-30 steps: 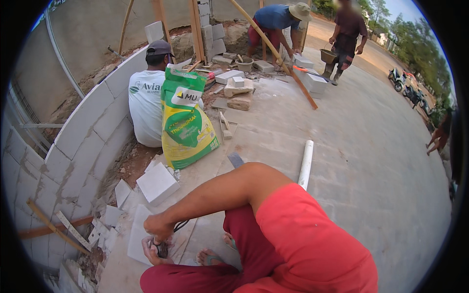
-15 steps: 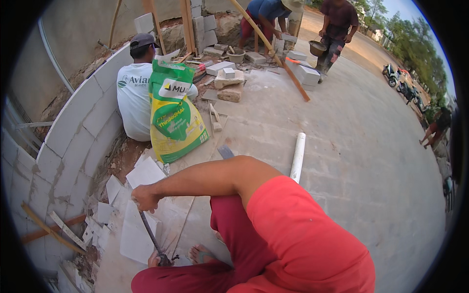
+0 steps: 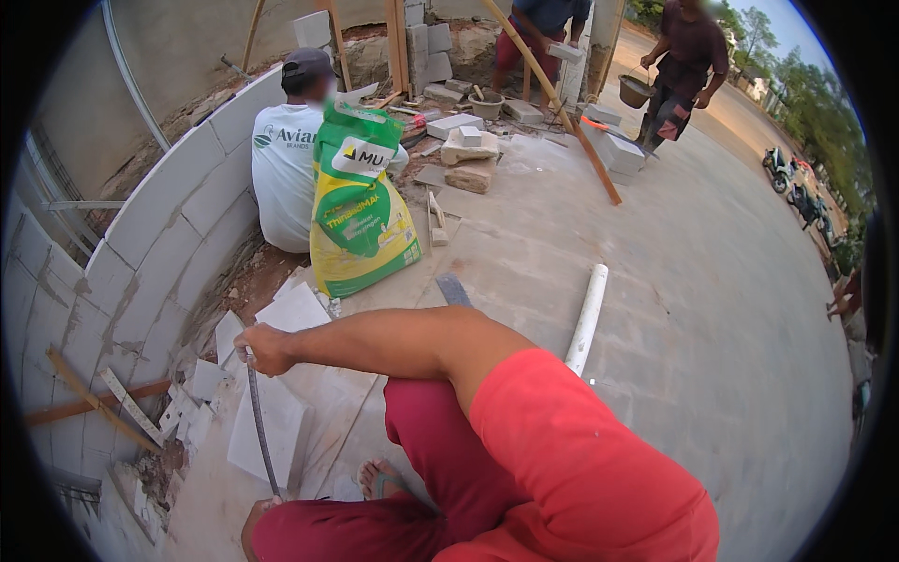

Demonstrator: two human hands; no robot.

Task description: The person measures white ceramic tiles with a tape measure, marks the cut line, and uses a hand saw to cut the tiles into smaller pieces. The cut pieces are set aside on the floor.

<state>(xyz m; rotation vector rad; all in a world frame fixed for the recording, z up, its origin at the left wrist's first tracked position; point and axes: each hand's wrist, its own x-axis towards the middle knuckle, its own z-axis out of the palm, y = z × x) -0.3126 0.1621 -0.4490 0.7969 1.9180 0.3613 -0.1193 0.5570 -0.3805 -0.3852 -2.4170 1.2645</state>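
My right hand (image 3: pixel 267 349), reached across to the left on a bent arm, is closed round the upper end of a long thin dark strip (image 3: pixel 257 421). The strip bows slightly and runs down to my left hand (image 3: pixel 253 526) at the lower edge. My thigh in dark red trousers hides most of that hand, and its fingers do not show. Just behind the strip lies a pale building block (image 3: pixel 286 436) on the ground. Farther off, another white block (image 3: pixel 295 309) rests among broken pieces.
A curved low block wall (image 3: pixel 169 234) bounds the left side. Ahead stands a green and yellow bag (image 3: pixel 365 206) beside a seated co-worker (image 3: pixel 290 178). A white pipe (image 3: pixel 587 318) and a saw-like blade (image 3: pixel 453 289) lie on the concrete. Two other people work farther back.
My right hand has moved away and slightly left, and more of the strip shows. The dark lump at its lower end has gone out of sight. My view has turned slightly left.
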